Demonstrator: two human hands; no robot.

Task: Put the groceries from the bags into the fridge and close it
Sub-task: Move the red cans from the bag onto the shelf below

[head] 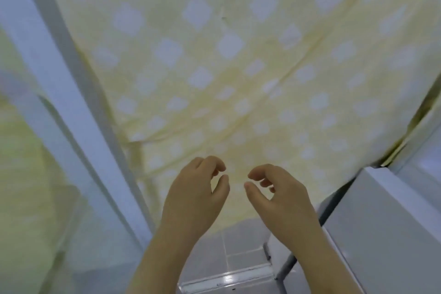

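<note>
My left hand (198, 188) and my right hand (276, 188) hover side by side over the near edge of a table covered with a yellow cloth (238, 67) with white diamond shapes. The fingers of both hands are loosely curled and hold nothing. No bags or groceries show in this blurred view. A white appliance surface (386, 234), possibly the fridge, stands at the lower right, beside my right forearm.
A white frame or door edge (59, 67) runs diagonally down the left side. Grey floor tiles (238, 250) show below the table edge, with a metal table leg (286, 267) and a floor strip near it.
</note>
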